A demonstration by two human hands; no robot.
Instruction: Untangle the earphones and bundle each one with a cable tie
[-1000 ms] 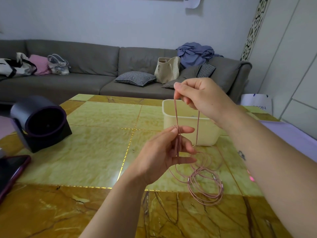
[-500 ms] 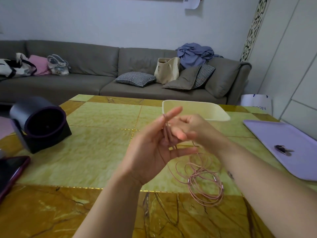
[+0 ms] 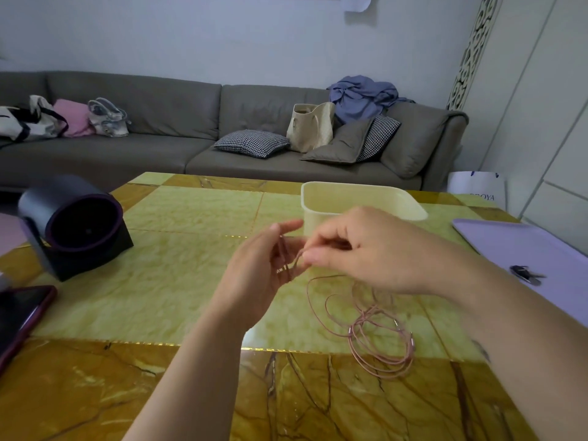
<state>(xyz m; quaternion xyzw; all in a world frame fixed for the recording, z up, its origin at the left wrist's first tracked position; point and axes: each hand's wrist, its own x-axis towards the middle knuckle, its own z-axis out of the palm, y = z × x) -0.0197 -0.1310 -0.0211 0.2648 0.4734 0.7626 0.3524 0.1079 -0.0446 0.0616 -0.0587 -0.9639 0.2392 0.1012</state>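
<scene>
Pink earphones lie in loose tangled loops on the yellow-green marble table, with a few strands running up into both hands. My left hand is held palm up over the table, fingers nearly straight, and strands of the cable lie across its fingers. My right hand is just to its right, with thumb and forefinger pinching the cable at the left hand's fingertips. I see no cable tie.
A cream plastic tub stands right behind the hands. A black cylindrical device sits at the left, a phone at the left edge. A lilac tray with a small dark object lies at the right. A grey sofa is behind the table.
My right hand dropped from high above the tub down to the left hand and now pinches the cable there. The stretched vertical strands have gone slack onto the left fingers.
</scene>
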